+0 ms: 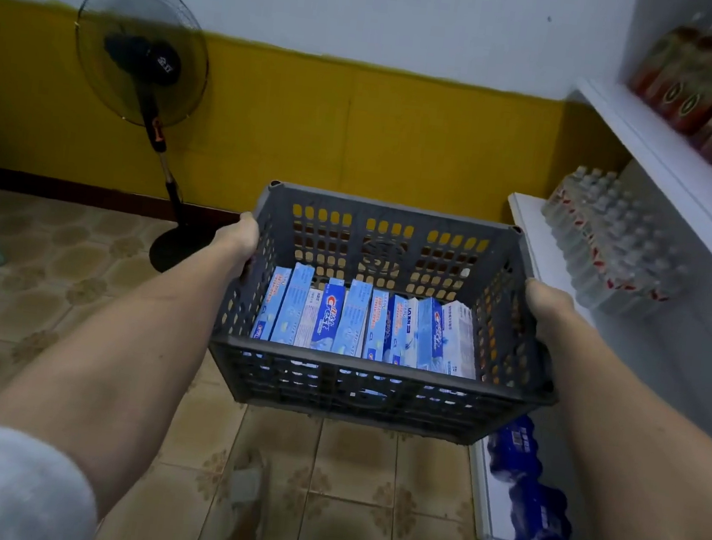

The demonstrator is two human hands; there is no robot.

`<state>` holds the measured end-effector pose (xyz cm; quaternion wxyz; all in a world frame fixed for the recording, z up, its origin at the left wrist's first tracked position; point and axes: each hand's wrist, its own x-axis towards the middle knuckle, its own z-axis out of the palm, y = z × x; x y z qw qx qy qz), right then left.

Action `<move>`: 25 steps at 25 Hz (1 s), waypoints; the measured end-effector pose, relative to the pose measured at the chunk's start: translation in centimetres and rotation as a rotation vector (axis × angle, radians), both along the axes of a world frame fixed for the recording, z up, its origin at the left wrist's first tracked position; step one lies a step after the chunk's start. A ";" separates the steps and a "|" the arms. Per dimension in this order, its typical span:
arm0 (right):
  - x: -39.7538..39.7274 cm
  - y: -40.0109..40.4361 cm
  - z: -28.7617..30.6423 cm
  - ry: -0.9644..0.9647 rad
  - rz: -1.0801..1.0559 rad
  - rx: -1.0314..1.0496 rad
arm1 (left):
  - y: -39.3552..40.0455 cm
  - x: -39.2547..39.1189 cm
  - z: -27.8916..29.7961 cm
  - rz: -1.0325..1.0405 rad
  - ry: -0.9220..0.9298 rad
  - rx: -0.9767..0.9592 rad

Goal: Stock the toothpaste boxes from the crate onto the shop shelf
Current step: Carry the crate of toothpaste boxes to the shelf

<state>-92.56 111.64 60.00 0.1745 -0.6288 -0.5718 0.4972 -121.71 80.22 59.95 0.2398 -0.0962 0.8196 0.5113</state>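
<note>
A: Where was the crate [378, 312]?

B: Held above the floor, just left of the shelf [539, 242] — left hand [243, 235] and right hand [545, 302] gripped its side walls.

A: The toothpaste boxes [365, 326]?

B: Inside the crate, side by side, long axes running away from the person — between both hands. "Crest" was legible; other print was not.

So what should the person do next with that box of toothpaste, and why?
Probably set the crate down by the white shelf. The left hand and right hand both grip its sides, so neither is free to lift out the toothpaste boxes, which all lie inside it.
</note>
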 end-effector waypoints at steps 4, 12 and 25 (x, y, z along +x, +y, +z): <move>-5.9 0.9 -0.9 0.000 -0.067 -0.010 | 5.1 -8.5 -2.7 -0.059 -0.038 0.027; -11.5 2.0 -3.2 -0.038 -0.342 -0.089 | 18.2 -20.5 -4.9 -0.332 -0.051 -0.062; -5.3 11.7 -18.3 0.085 -0.837 -0.391 | 48.1 -16.8 -13.8 -0.882 -0.096 -0.299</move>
